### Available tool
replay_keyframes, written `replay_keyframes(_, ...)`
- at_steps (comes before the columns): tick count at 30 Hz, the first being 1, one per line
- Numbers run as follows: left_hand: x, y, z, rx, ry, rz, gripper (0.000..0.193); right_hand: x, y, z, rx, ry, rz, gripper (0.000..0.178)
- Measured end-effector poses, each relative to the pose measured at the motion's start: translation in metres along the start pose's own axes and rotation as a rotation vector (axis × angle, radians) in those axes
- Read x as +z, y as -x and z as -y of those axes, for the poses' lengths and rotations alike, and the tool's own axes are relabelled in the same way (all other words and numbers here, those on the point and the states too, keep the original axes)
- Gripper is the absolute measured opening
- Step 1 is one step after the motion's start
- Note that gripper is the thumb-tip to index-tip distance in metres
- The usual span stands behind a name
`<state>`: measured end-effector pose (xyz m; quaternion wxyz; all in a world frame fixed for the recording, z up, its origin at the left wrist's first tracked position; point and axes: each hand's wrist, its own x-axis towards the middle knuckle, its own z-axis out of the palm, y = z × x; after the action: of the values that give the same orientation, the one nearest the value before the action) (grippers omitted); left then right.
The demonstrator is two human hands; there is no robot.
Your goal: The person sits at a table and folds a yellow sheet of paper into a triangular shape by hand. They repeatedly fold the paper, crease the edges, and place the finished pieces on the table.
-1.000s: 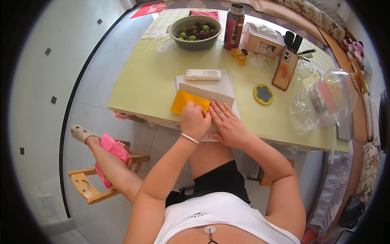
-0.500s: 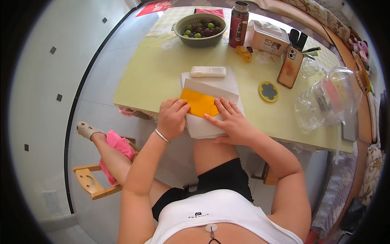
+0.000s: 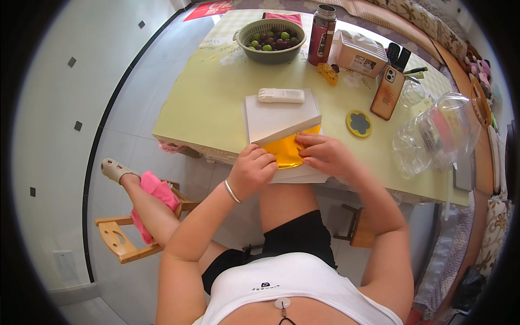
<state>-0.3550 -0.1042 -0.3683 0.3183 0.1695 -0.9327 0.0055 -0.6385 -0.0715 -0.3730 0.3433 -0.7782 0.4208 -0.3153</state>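
A shiny gold-yellow sheet of paper with a pale reverse side lies folded at the near table edge, on a stack of white sheets. My left hand is closed on its near left corner, fingers curled over it. Bent fingers of my right hand pinch the paper at its right side; the thumb is partly hidden. A white, remote-like oblong thing rests on the far end of the white sheets.
Farther back stand a colander of grapes, a dark red flask and a tissue box. On the right are a phone, a yellow-rimmed round coaster, a glass and a large clear plastic bottle.
The gold paper has turned, its right end swinging away from me. My left hand has shifted right and nearer. My right hand has gone from lying flat to pinching the paper.
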Motion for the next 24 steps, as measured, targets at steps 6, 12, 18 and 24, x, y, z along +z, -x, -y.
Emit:
replay_keyframes(6, -0.001, -0.003, 0.003, -0.245, 0.268, -0.023, 0.017, 0.056, -0.012, 0.033, -0.078, 0.282, -0.369, 0.019)
replay_keyframes(12, 0.006, 0.008, 0.017, -0.461, 0.378, -0.092, 0.039, 0.066, -0.014, 0.034, -0.014, 0.280, -0.465, 0.015)
replay_keyframes(18, 0.020, 0.002, 0.022, -0.578, 0.337, -0.106, 0.041, 0.067, -0.014, 0.036, 0.015, 0.313, -0.477, 0.013)
replay_keyframes(24, 0.026, -0.003, 0.020, -0.575, 0.227, -0.102, 0.042, 0.068, -0.013, 0.035, 0.030, 0.351, -0.469, 0.013)
